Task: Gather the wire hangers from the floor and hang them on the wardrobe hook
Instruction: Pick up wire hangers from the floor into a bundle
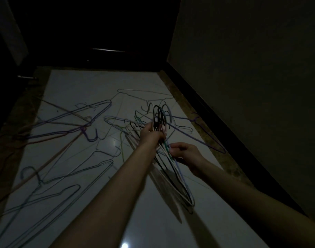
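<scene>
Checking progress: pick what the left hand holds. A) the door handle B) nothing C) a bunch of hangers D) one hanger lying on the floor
C: the left hand grips a bunch of hangers near their hooks, while the right hand pinches their wires.

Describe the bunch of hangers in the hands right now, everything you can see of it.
The bunch of hangers is a stack of thin wire hangers, black, white, green and pale blue, gathered roughly parallel. Their hooks fan out at the far end, above the left hand, which grips the necks. The right hand pinches a wire lower down. The bodies hang slanting toward the camera, above the pale floor.
</scene>
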`<state>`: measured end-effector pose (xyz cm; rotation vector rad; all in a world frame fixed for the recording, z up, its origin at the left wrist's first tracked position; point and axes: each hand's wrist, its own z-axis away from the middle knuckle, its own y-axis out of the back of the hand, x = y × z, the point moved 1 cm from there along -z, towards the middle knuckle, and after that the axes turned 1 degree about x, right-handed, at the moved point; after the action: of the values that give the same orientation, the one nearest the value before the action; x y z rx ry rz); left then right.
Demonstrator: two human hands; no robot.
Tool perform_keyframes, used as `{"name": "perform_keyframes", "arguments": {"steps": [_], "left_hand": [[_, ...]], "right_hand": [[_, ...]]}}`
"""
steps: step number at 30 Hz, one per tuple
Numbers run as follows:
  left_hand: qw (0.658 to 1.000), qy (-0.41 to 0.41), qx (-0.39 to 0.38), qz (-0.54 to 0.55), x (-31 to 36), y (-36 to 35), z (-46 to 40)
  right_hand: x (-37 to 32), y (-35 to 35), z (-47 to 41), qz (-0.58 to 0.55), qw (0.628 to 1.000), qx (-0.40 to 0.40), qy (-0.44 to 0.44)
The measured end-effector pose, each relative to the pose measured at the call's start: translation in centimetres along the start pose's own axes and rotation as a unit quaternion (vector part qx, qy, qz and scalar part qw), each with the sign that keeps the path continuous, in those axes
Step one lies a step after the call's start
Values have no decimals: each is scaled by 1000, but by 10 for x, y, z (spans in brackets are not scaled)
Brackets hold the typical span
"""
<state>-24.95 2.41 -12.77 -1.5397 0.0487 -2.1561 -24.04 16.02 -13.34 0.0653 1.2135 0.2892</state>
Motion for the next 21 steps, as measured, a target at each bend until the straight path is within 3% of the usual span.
{"name": "perform_keyframes", "arguments": {"steps": [7, 12, 21], "left_hand": [[994, 0, 64, 88, -7, -5, -13], [996, -23, 78, 39, -7, 2, -20], [993, -33, 105, 52, -3, 33, -49]], "right_hand": [[-3, 0, -12, 28, 998, -44, -47], [11, 5, -25, 44, 995, -69, -48], [39, -12, -79, 95, 995, -22, -35]]}}
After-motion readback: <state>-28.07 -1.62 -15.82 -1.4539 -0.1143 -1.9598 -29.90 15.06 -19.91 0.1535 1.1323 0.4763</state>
